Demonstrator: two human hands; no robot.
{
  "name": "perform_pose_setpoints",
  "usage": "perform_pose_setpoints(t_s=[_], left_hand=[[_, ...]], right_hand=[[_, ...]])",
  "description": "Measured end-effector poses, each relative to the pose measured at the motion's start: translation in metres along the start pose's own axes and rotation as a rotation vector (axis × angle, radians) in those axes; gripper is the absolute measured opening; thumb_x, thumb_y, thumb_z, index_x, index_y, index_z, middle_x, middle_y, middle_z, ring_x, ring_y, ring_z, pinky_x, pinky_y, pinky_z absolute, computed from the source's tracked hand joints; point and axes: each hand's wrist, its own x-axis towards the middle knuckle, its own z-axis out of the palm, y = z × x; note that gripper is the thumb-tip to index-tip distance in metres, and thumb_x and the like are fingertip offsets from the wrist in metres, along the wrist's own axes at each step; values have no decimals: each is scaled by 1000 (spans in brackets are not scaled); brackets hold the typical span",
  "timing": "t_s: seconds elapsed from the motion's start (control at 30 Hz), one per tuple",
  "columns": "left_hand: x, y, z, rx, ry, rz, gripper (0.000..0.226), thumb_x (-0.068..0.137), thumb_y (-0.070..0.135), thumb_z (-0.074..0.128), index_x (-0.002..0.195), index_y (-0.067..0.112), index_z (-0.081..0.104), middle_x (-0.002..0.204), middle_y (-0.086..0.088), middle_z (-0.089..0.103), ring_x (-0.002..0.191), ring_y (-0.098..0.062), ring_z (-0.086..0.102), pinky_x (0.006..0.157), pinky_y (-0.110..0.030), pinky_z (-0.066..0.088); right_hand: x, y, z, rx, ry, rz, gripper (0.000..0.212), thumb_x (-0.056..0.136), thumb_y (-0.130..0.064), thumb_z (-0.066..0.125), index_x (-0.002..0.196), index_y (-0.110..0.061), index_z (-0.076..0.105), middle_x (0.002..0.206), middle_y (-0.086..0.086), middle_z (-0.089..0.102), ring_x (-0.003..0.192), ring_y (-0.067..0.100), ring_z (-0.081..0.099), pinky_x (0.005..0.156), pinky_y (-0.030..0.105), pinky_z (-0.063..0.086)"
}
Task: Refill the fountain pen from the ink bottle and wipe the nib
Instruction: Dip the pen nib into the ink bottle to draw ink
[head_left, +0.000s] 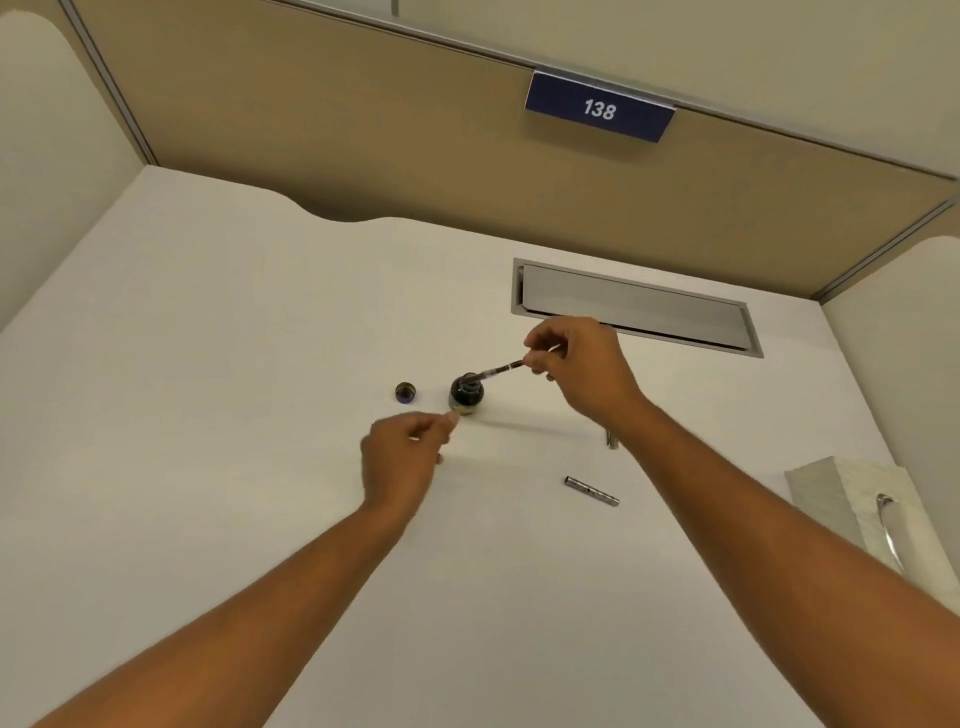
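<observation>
We judge the fill underway: our right hand pinches the pen, nib dipped in the open ink bottle just beyond our loosely curled, empty left hand, wiping still ahead.

The table lies open on the left and near side, while the ink bottle, its cap, a metal pen barrel, the right-hand tissue box and the far recessed flap stand in the way.

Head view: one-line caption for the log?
Right hand dips pen into open ink bottle; left hand steadies its base.
</observation>
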Motion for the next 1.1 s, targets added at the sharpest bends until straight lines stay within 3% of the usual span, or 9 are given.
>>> perform_pose_setpoints(t_s=[0.1,0.23,0.3,0.4,0.53,0.8,1.1], left_hand=[[25,11,-17,163,91,324,15,86,37,82,92,23,81,84,13,74,72,4,62,71,-15,47],[66,42,-9,386,-125,534,40,84,43,82,121,28,75,105,12,73,102,-13,55,79,-26,42],[77,48,5,449,-185,574,46,84,43,83,126,27,73,109,10,74,106,-16,53,79,-26,38],[84,44,26,456,-200,592,39,83,41,83,119,25,77,108,8,74,105,-16,52,79,-27,39],[86,30,41,423,-157,552,25,87,35,80,106,20,80,102,3,76,103,-19,49,79,-31,39],[83,23,46,334,-116,525,29,87,37,81,110,19,80,105,1,77,106,-23,53,79,-34,42],[79,22,49,315,-61,550,28,86,34,82,110,20,79,104,4,77,110,-20,51,72,-25,33]], right_hand=[[18,-10,-6,-110,-27,-87,13,88,-6,78,99,-12,77,82,-1,74,73,10,69,77,28,58],[32,-25,-10,-200,-50,-158,17,90,-5,76,105,-11,76,90,2,75,83,15,70,74,13,49],[33,-29,-8,-243,-72,-181,18,91,-4,75,108,-10,75,93,4,75,85,16,70,75,14,49],[33,-30,-3,-263,-82,-196,19,91,-3,74,109,-10,75,94,5,75,86,17,71,80,21,55],[33,-25,1,-273,-88,-193,20,92,-2,74,111,-10,75,96,6,76,86,16,72,81,19,55],[34,-19,7,-288,-90,-183,19,92,-3,74,109,-11,75,96,6,76,85,17,71,86,33,61],[35,-20,4,-303,-67,-193,20,92,-3,73,111,-11,75,99,7,75,87,18,71,87,32,60]])
